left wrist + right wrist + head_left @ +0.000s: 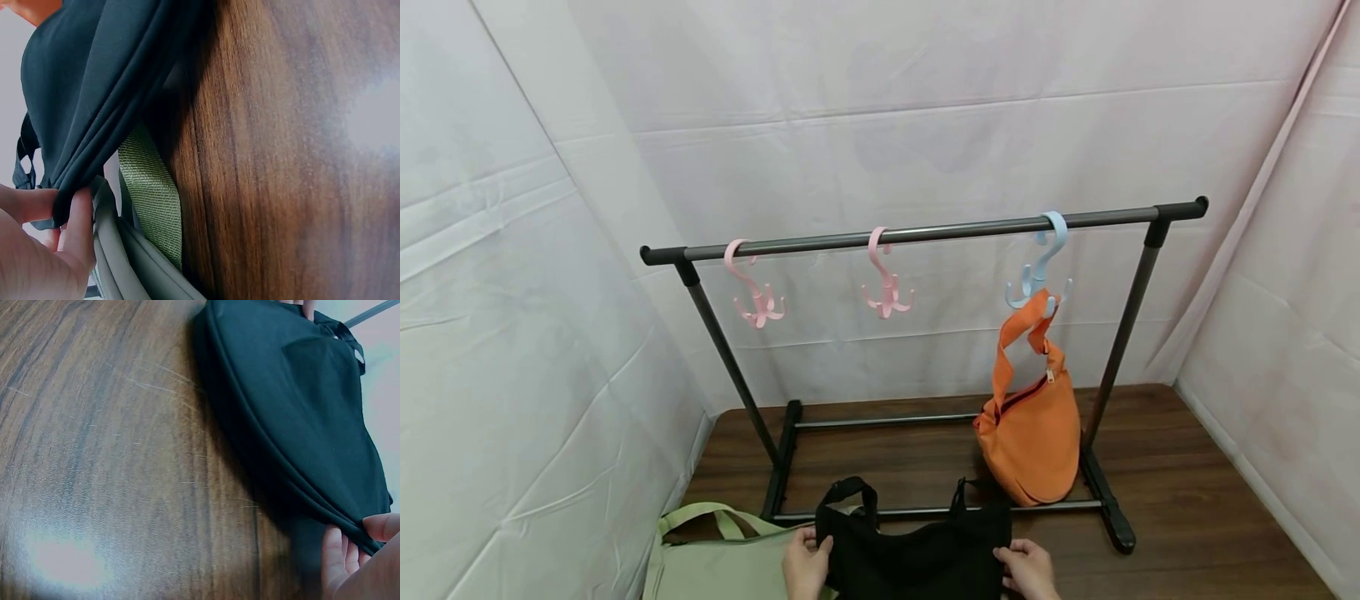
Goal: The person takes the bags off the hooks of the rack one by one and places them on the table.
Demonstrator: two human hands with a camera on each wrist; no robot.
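From where I stand, a pale green fabric bag with a looped handle [722,571] lies at the far left on the brown wood-grain surface [1180,500]. Above, a pink plastic hook with several prongs [762,304] hangs on the top bar of a dark metal rack [955,230]. Next comes the person's left hand [806,563], thumb and fingers closed on the left edge of a soft black fabric bag with two handles [917,557]. That black bag is between the hands, in front of the rack, its handles rising above its top edge. Over it hangs a second pink plastic hook [889,292]. The right hand [1028,570] pinches the black bag's right edge, only cloth between thumb and fingers. Farther right, an orange zippered bag [1037,442] hangs by its strap from a light blue plastic hook [1040,268].
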